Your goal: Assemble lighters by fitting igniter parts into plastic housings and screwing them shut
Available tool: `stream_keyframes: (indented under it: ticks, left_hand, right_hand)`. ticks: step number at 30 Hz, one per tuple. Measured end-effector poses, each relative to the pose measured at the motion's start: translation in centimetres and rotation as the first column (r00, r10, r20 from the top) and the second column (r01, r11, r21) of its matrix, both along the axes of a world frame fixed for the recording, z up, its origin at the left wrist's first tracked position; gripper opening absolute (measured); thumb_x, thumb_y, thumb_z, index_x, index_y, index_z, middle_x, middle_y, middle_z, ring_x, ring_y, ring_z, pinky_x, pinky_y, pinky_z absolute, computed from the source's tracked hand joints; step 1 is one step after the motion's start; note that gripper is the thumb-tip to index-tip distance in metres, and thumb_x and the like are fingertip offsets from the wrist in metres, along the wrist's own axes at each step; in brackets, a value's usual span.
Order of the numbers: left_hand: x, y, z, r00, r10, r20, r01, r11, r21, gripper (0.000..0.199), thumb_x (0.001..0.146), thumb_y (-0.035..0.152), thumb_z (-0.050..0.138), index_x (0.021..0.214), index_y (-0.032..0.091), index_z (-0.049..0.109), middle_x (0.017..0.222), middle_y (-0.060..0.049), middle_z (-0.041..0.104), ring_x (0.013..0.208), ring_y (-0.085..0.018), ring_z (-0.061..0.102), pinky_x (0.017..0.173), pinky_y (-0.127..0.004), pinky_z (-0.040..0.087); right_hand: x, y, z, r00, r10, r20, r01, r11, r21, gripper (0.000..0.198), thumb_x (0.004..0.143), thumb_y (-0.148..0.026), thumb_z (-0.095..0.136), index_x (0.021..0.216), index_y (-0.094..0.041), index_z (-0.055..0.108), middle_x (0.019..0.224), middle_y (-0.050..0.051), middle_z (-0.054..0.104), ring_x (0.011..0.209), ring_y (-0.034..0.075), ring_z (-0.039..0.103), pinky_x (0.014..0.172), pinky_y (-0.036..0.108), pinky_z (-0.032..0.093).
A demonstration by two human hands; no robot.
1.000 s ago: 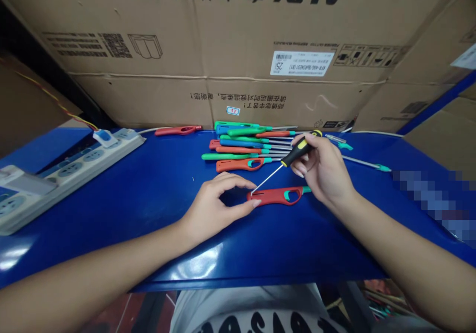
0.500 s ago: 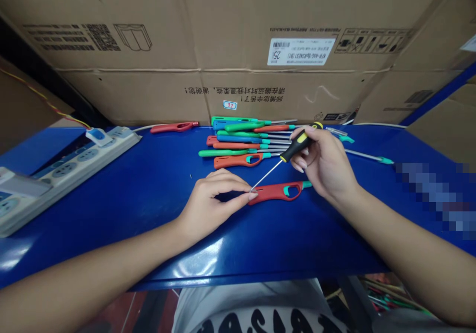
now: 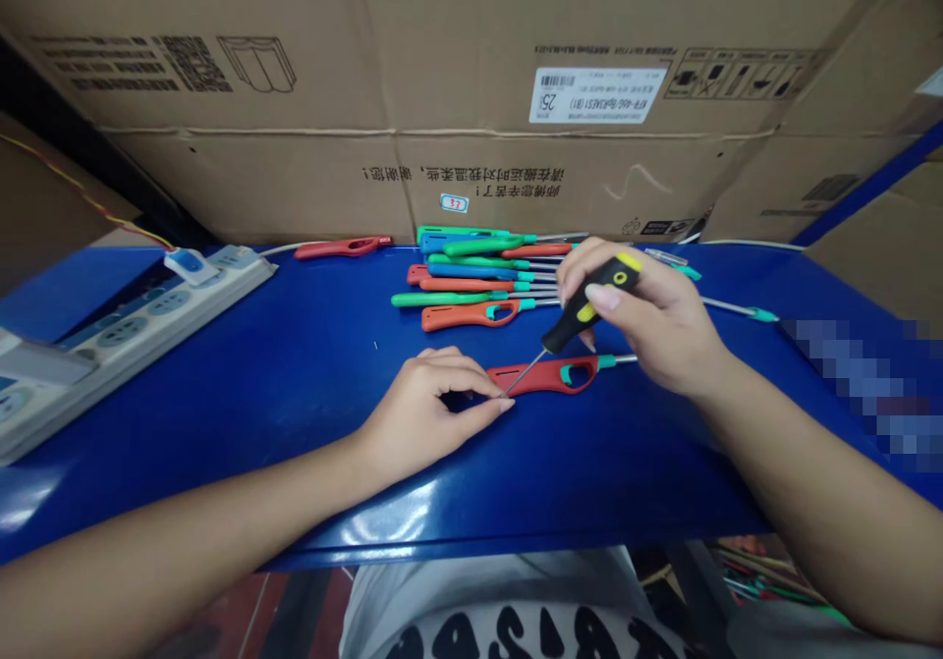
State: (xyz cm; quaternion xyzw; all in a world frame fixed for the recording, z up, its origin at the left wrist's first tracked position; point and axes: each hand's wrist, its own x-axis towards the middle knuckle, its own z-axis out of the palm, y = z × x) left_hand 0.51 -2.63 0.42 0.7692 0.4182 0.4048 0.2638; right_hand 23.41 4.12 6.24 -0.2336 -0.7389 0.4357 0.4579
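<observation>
My right hand (image 3: 655, 310) grips a black-and-yellow screwdriver (image 3: 582, 317) by its handle, the shaft slanting down to the left. Its tip meets the pinched thumb and forefinger of my left hand (image 3: 423, 413), at the handle end of a red gas lighter (image 3: 541, 376). Whatever small thing lies between those left fingertips is hidden. The lighter lies flat on the blue table (image 3: 295, 404), its green trigger and metal tube pointing right, the tube running under my right hand. Just behind it is a pile of similar lighters (image 3: 471, 271) in green, blue and orange.
A white power strip (image 3: 169, 310) with plugs runs along the left side. Another red lighter handle (image 3: 343, 247) lies near the back. A large cardboard box (image 3: 309, 178) walls off the rear. Lighter tube parts (image 3: 737, 307) rest at the right.
My right hand has shifted and turned, tilting the screwdriver more steeply and lowering its handle. The tip stays by my left fingertips, and more of the red lighter's tube shows.
</observation>
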Motion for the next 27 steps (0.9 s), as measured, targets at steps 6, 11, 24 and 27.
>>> stream_keyframes:
  ticks: [6,11,24,27]
  left_hand:
    - [0.7,-0.8,0.0,0.981,-0.178,-0.07,0.171,0.98,-0.097,0.004,0.087,0.021,0.077,0.084,0.021,0.079,0.086,0.0,0.079,0.081,-0.017,0.071,0.083,-0.034,0.051]
    - [0.9,-0.9,-0.1,0.975,-0.222,-0.01,0.219,0.968,-0.119,0.006,0.088,0.019,0.075,0.083,0.018,0.078,0.085,-0.002,0.079,0.08,-0.016,0.072,0.083,-0.033,0.053]
    - [-0.3,0.7,-0.9,0.989,-0.021,-0.143,0.026,0.999,0.035,0.043,0.083,0.024,0.079,0.124,0.02,0.066,0.125,-0.007,0.071,0.117,-0.023,0.066,0.106,-0.041,0.051]
    - [-0.2,0.6,-1.1,0.983,-0.053,-0.179,0.057,0.998,0.016,0.039,0.085,0.02,0.074,0.124,0.018,0.067,0.122,-0.008,0.073,0.114,-0.023,0.067,0.102,-0.039,0.054]
  right_hand:
    - [-0.7,-1.7,-0.1,0.994,0.052,0.094,-0.065,0.989,0.134,0.038,0.09,-0.028,0.074,0.125,-0.025,0.061,0.113,0.005,0.068,0.073,0.012,0.069,0.062,0.024,0.061]
    - [-1.6,-2.4,-1.7,0.996,-0.029,0.089,-0.006,0.93,0.369,0.07,0.083,-0.021,0.079,0.143,-0.032,0.047,0.135,0.005,0.06,0.089,0.016,0.071,0.071,0.028,0.065]
    - [-2.5,-1.0,-3.5,0.956,-0.29,-0.052,0.281,0.846,0.453,0.064,0.093,-0.028,0.069,0.147,-0.037,0.036,0.148,0.008,0.045,0.101,0.019,0.071,0.068,0.028,0.067]
    - [-2.7,-0.8,-3.7,0.956,-0.284,-0.076,0.285,0.838,0.465,0.063,0.091,-0.027,0.071,0.145,-0.037,0.039,0.146,0.008,0.046,0.093,0.017,0.071,0.066,0.028,0.066]
